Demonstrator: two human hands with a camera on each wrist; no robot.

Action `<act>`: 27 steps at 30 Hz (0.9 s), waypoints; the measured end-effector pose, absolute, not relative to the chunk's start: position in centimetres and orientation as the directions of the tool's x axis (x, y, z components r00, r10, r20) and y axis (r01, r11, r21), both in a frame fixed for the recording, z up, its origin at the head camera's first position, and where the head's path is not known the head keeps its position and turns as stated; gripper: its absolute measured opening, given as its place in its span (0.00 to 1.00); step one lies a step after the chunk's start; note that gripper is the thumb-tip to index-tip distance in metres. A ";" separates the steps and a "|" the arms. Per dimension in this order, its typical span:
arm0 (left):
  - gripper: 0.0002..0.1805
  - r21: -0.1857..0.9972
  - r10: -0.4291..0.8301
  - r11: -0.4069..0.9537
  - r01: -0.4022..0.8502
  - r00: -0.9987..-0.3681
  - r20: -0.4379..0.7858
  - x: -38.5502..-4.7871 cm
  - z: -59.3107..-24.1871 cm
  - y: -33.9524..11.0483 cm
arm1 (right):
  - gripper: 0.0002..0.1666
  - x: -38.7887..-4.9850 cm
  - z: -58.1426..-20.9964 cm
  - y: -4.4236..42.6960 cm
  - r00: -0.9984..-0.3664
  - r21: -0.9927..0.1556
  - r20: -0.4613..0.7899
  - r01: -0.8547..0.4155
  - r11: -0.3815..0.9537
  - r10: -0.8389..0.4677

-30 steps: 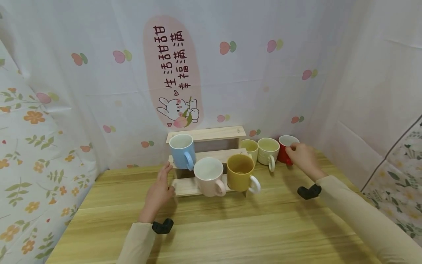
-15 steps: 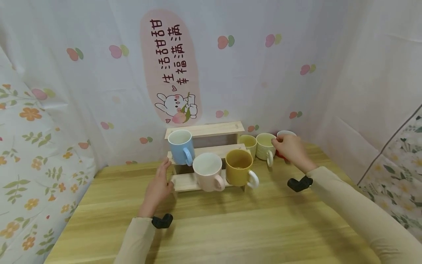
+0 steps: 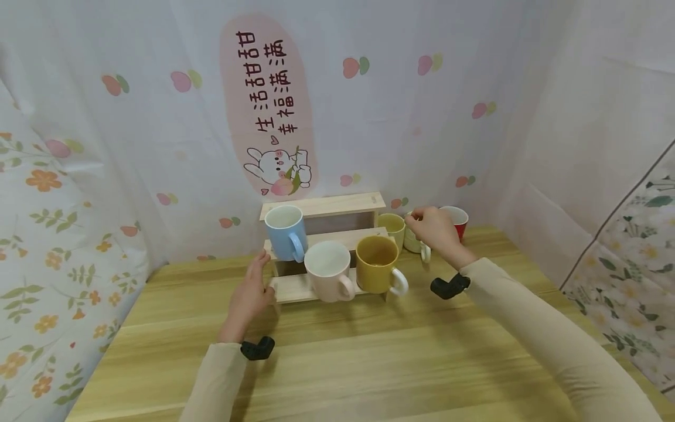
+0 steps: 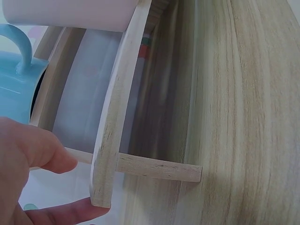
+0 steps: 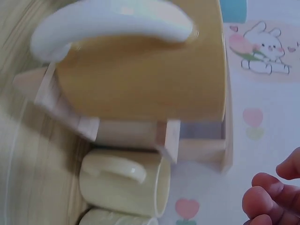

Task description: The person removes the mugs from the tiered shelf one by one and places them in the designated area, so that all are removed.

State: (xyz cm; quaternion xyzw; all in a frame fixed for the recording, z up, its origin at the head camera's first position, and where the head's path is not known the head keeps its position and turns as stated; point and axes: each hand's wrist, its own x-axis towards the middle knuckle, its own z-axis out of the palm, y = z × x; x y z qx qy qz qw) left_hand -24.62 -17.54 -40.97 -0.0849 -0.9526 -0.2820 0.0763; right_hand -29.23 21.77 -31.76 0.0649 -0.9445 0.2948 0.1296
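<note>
My left hand (image 3: 249, 300) touches the left end of the wooden rack (image 3: 327, 205) with its fingertips. In the left wrist view one fingertip meets the end of the front board (image 4: 112, 108). On the rack stand a light blue mug (image 3: 282, 241), a pale pink mug (image 3: 326, 278) and a mustard mug (image 3: 377, 276) with a white handle. Holding nothing, my right hand (image 3: 436, 230) hovers over the cream mug (image 3: 412, 242), partly hiding it; thumb and fingers stand apart in the right wrist view. A pale yellow mug (image 5: 117, 187) lies between it and the rack.
Right of the cream mug stands a red mug (image 3: 459, 223) with a white inside, partly behind my right hand. The wooden tabletop (image 3: 337, 363) stretches in front of the rack. A printed white curtain (image 3: 401, 146) hangs close behind.
My right hand has moved left from the red mug to above the cream mug, and more of the red mug shows. The left hand stays at the rack's end.
</note>
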 end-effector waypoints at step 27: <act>0.42 0.537 0.125 0.821 0.195 -0.979 0.164 -24.7 -41.1 -17.7 | 0.18 -29.2 -29.7 13.0 -0.912 -0.463 0.322 -0.387 0.798 -0.256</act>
